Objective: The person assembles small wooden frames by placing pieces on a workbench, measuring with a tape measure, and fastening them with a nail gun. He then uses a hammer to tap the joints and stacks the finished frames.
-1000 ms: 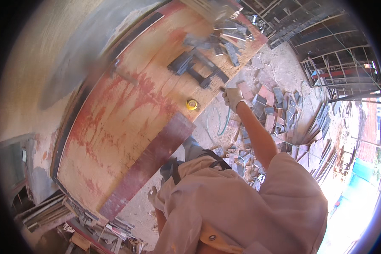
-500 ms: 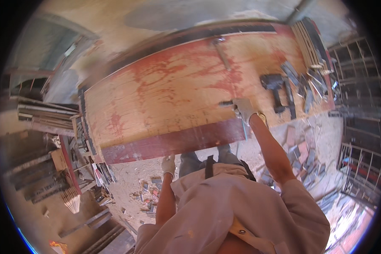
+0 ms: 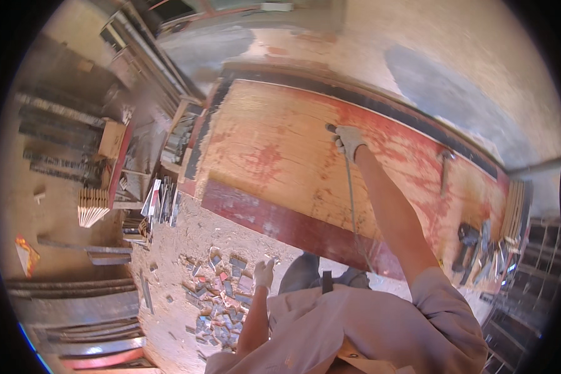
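My right hand (image 3: 350,141), in a pale work glove, is closed round a short dark tool (image 3: 331,128) whose kind I cannot make out. A thin grey-green hose or cord (image 3: 353,209) runs from that hand down across the wooden workbench (image 3: 262,134) to its near edge. The bench top is worn tan wood with red stains, and a dark red board (image 3: 280,215) lies along its near side. My left hand (image 3: 263,274), gloved too, hangs in front of the bench over the littered floor, apart from the board. Its fingers are loosely extended and hold nothing.
A hammer (image 3: 445,174), a black power tool (image 3: 466,240) and several strips lie on the bench's right part. Offcuts (image 3: 224,299) litter the floor at left. Stacked boards (image 3: 75,311) stand farther left; a metal rack (image 3: 542,255) is at right.
My view has turned left. My right hand has moved left and farther over the bench with the dark tool, drawing the line across the top. My left hand still hangs low.
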Demonstrator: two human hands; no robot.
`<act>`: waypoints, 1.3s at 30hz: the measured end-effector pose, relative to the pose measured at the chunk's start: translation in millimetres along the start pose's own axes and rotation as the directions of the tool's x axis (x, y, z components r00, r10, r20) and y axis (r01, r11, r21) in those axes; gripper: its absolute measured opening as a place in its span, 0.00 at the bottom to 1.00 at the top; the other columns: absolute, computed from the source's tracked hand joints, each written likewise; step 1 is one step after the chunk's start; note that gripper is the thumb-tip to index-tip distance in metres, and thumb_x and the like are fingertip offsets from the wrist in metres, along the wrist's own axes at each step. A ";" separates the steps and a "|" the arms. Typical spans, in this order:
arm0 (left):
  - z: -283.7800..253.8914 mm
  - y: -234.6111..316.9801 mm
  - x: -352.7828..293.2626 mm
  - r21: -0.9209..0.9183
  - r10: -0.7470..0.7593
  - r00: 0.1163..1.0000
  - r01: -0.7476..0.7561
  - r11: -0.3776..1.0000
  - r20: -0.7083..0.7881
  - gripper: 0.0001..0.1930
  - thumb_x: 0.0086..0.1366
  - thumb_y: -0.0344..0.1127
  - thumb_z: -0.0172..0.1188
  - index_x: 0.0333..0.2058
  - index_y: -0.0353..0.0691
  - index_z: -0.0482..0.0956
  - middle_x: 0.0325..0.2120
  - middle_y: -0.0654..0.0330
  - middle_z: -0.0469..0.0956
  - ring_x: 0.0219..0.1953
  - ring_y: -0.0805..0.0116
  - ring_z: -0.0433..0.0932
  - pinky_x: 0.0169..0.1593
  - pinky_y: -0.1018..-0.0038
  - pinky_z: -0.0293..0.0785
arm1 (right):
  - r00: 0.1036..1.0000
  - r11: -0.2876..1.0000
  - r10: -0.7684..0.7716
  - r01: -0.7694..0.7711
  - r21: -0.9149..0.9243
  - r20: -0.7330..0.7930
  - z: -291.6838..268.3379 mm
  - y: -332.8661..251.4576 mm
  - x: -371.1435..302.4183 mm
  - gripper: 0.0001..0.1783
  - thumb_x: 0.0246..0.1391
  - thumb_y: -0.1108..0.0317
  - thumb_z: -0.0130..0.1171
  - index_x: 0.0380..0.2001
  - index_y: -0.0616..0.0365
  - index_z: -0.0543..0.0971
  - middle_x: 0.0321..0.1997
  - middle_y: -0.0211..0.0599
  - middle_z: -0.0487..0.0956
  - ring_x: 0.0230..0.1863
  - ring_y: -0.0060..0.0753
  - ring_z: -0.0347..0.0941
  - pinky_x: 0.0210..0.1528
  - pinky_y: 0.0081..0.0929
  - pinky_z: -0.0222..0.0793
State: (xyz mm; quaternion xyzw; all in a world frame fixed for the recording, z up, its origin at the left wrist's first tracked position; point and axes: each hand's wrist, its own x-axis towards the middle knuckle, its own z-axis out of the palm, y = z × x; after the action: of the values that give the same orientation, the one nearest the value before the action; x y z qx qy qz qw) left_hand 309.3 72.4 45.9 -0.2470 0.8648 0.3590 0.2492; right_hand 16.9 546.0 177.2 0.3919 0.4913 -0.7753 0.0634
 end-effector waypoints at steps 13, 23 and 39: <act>-35.7 -113.0 -85.6 -0.054 -0.557 0.831 0.556 0.829 0.006 0.37 0.61 0.60 0.60 0.51 0.26 0.80 0.52 0.33 0.78 0.56 0.40 0.78 0.59 0.55 0.72 | 0.861 0.834 0.103 0.197 -0.515 0.498 317.4 36.7 30.7 0.13 0.66 0.65 0.52 0.43 0.59 0.82 0.22 0.34 0.78 0.12 0.20 0.59 0.12 0.26 0.51; -17.0 -144.7 18.8 -0.310 -0.386 0.923 0.367 0.877 0.000 0.36 0.67 0.58 0.62 0.52 0.22 0.75 0.41 0.46 0.81 0.45 0.54 0.77 0.52 0.60 0.73 | 0.730 -0.063 -0.566 0.425 -0.903 0.383 192.5 -24.2 176.5 0.15 0.59 0.54 0.61 0.37 0.54 0.85 0.33 0.46 0.85 0.32 0.43 0.82 0.30 0.40 0.73; 106.4 48.6 87.0 -0.144 0.105 0.712 -0.006 0.989 0.694 0.41 0.63 0.51 0.67 0.65 0.32 0.61 0.51 0.51 0.75 0.49 0.60 0.74 0.48 0.61 0.76 | 0.452 0.675 -0.331 -0.500 -0.543 -0.828 -567.7 26.2 -249.3 0.23 0.64 0.45 0.54 0.44 0.50 0.87 0.44 0.41 0.87 0.45 0.37 0.85 0.39 0.37 0.78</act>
State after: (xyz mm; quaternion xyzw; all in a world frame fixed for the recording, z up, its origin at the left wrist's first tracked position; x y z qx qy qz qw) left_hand 241.3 160.1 -48.5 -0.0827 0.6877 0.4893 0.5299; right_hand 509.9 921.8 206.3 0.7006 0.6904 -0.1801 -0.0081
